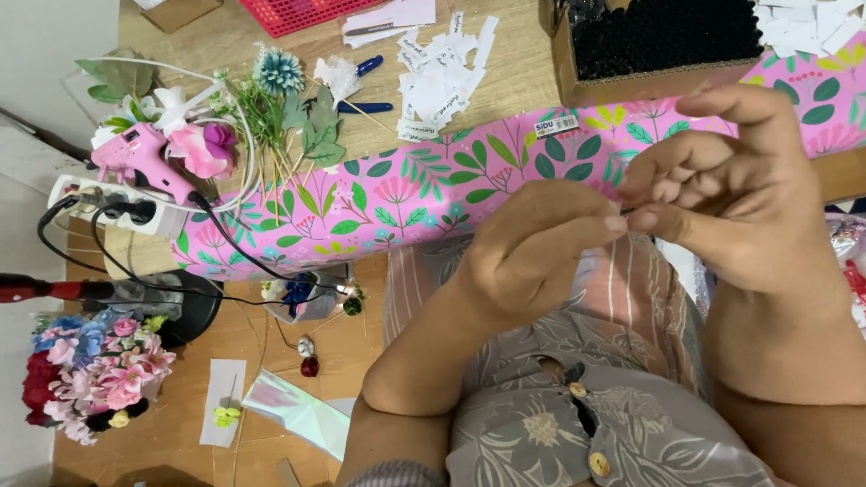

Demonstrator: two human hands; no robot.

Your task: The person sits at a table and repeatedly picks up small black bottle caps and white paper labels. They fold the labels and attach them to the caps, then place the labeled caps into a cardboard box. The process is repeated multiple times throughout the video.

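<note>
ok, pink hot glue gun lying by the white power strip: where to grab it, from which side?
Probably take the pink hot glue gun by its handle, the bare part jutting toward the white power strip, coming from above. The body lies flat; artificial flowers crowd the far side, and the black cord trails off right.

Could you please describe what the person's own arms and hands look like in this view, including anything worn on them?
Both hands, left hand and right hand, are bare: no gloves, rings, watch or bracelets show. The forearms are bare too; no sleeve is visible on them. The fingernails are short and unpainted. The garment below is grey with a pale floral print and round buttons.
</note>
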